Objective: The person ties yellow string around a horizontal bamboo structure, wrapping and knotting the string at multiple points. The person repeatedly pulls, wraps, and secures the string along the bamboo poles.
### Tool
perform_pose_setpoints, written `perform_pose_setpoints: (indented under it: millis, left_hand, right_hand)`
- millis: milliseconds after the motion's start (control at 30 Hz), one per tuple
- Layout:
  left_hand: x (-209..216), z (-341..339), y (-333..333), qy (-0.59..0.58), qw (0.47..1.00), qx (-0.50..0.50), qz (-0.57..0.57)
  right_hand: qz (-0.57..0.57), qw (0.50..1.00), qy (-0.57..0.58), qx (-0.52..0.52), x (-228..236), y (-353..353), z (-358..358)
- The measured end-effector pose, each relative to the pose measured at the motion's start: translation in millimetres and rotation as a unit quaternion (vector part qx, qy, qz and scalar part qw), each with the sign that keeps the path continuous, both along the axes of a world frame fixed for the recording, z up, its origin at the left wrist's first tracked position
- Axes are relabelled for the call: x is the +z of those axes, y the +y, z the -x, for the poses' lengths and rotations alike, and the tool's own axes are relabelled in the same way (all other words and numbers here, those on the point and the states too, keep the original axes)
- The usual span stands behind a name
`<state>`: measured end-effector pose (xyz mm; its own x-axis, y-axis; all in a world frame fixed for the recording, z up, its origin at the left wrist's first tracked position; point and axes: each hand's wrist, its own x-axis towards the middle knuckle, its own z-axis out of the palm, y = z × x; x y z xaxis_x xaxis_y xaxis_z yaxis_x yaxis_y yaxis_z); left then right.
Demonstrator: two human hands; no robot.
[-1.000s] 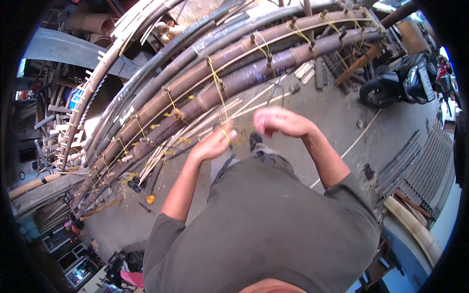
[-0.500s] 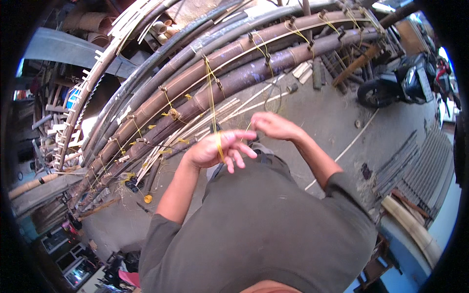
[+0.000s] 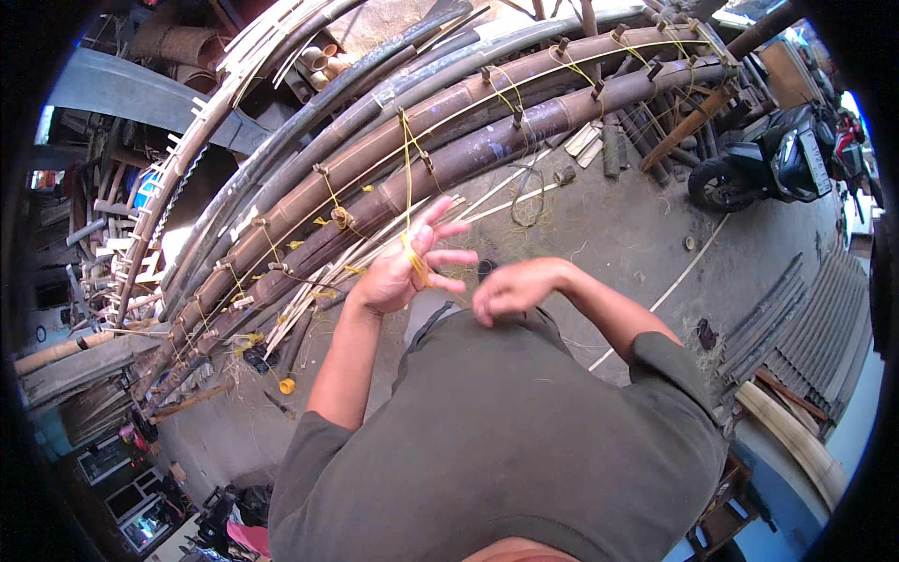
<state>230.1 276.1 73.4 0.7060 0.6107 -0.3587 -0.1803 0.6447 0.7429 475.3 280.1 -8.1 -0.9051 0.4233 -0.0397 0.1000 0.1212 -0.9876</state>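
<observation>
Running straight ahead off the nearer, spread left hand [image 3: 389, 281] is yellow cord [image 3: 413, 257]; right hand [image 3: 515, 288] looks curled, can't really tell if it's pinching.

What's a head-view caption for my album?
Yellow twine stretches from a brown pole to the left hand, right hand nearby.

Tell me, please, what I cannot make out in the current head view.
In the head view:
Right hand: too curled and blurred to tell whether it holds anything.
Yellow string: its path behind the left hand is hidden by that hand.
Legs: mostly covered by the shirt.
</observation>
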Motion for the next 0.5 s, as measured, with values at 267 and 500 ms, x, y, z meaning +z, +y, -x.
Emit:
perform_pose_setpoints:
  millis: [267,500]
  left_hand:
    - [2,1,-8,0.092,0.992,0.090,-0.013]
    - [-24,12,-13,0.220,0.970,-0.006,-0.104]
  right_hand:
    - [0.004,0.978,-0.014,-0.207,4,18,1]
    - [0.103,0.992,0.066,0.012,62,14,9]
